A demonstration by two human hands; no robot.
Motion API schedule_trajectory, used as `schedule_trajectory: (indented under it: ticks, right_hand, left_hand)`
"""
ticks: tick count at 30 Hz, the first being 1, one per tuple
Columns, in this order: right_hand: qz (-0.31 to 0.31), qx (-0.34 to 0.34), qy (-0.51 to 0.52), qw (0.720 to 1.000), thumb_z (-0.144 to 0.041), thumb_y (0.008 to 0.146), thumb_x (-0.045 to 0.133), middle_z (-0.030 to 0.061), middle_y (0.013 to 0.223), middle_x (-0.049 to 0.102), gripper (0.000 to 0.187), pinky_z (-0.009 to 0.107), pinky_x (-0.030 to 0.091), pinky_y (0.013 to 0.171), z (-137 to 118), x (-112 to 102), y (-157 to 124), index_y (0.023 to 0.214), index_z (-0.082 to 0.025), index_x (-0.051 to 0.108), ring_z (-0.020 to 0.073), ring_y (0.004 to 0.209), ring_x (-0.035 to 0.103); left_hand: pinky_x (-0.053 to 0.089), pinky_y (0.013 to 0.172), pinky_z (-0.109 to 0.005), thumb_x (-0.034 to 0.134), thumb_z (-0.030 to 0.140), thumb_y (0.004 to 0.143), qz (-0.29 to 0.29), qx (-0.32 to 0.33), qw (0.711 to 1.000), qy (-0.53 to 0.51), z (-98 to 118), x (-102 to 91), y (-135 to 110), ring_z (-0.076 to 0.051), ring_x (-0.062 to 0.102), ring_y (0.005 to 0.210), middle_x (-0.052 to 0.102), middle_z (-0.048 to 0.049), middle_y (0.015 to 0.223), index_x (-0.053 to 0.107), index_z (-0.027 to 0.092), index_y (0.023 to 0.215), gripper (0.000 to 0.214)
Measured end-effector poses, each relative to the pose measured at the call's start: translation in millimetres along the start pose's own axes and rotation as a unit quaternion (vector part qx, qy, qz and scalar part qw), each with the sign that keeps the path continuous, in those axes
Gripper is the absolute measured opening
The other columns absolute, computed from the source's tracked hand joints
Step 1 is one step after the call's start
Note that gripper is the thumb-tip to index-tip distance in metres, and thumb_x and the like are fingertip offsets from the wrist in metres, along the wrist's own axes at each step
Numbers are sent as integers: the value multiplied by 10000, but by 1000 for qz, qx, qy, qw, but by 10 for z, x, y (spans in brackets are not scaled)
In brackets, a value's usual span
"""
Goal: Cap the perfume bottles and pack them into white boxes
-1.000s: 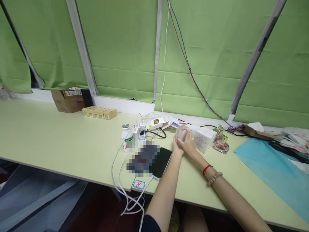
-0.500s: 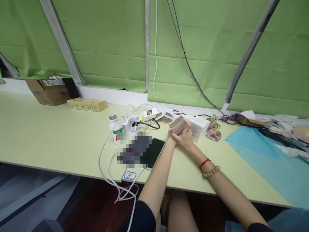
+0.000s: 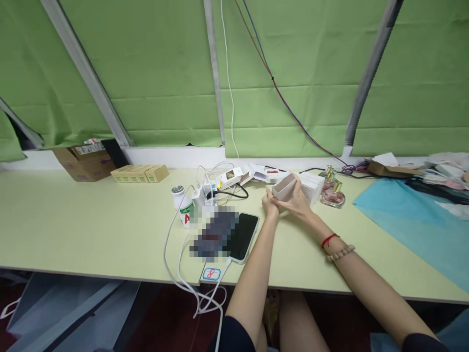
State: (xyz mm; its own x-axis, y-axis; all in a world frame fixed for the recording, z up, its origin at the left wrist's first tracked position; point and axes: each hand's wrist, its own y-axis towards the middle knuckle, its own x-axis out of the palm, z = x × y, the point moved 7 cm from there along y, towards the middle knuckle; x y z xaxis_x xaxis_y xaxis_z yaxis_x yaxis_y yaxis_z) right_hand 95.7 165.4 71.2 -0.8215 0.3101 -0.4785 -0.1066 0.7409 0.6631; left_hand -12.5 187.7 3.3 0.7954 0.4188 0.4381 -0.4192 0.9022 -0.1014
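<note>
Both hands hold a small cardboard box (image 3: 284, 187), tilted, with its open end and grey-brown inside facing me. My right hand (image 3: 298, 201) is wrapped around its right side. At its lower left corner, the fingers of my left hand (image 3: 270, 203) are closed against the box. Just behind my right hand stand white boxes (image 3: 313, 185) with fine print on their sides, partly hidden. To their right are glass bottles (image 3: 332, 195) with gold tops and pinkish contents. Whether anything lies inside the held box, I cannot tell.
Left of my forearms lie a phone (image 3: 245, 237) with a cable and a pixelated patch. Behind are a white bottle (image 3: 182, 205), chargers and opened white cartons (image 3: 230, 177). Small yellow boxes (image 3: 139, 174) and a brown carton (image 3: 86, 164) stand far left; blue sheeting (image 3: 399, 220) covers the right.
The camera view has shifted, so the whole scene sits differently. The box has turned in my hands, and its open end now shows more of the inside. Both hands still hold it.
</note>
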Motion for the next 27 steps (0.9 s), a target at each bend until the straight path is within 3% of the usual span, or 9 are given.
schedule_trajectory:
  ticks: [3,7,11,15,18,23,27]
  right_hand:
    - [4,14,41,999,-636,581,687,215,1361,392,1108,453,389,1003,61,-1,10,1391,-140,117,307,1223,459]
    - [22,23,66,997,-662,586,676,222,1371,383,1108,448,380,1015,59,24,-25,1389,-128,129,310,1248,437]
    - [16,9,55,998,-624,741,557,218,1379,381,899,455,383,1010,56,102,-62,1386,-135,165,299,1271,424]
    - [24,-1,49,999,-540,846,446,203,1287,476,723,439,450,928,38,150,-79,1386,-134,188,276,1179,513]
    - [19,19,38,999,-518,857,438,190,1284,499,700,431,493,848,11,186,-103,1396,-155,178,280,1102,570]
    - [-16,53,14,998,-516,853,434,157,1232,571,644,463,496,835,-14,247,-139,1371,-184,244,305,1083,591]
    - [-30,79,24,996,-505,833,450,155,1175,610,657,465,497,820,34,265,-146,1360,-166,253,309,1032,614]
  left_hand:
    - [449,746,-304,351,525,868,33,61,996,61,171,-63,-76,-183,586,700,617,-62,668,583,170,619,491]
    - [441,714,-284,328,528,871,62,95,992,61,254,-125,-155,-175,583,691,632,-54,738,581,195,697,453]
    - [445,768,-280,349,479,876,81,95,992,24,233,-188,-160,-186,595,793,625,-50,799,552,205,748,364]
    - [437,851,-287,375,436,877,105,99,989,7,265,-220,-164,-206,587,966,608,-74,1003,546,220,802,286]
    - [423,897,-286,418,471,858,94,73,993,-23,243,-187,-161,-226,563,1070,589,-101,1092,527,215,842,278]
    - [436,878,-326,447,457,831,78,45,996,-25,188,-163,-144,-262,569,1082,606,-117,1038,529,207,839,263]
    - [399,956,-304,487,415,816,40,116,992,6,255,-133,-162,-249,520,1154,585,-99,1039,579,216,835,220]
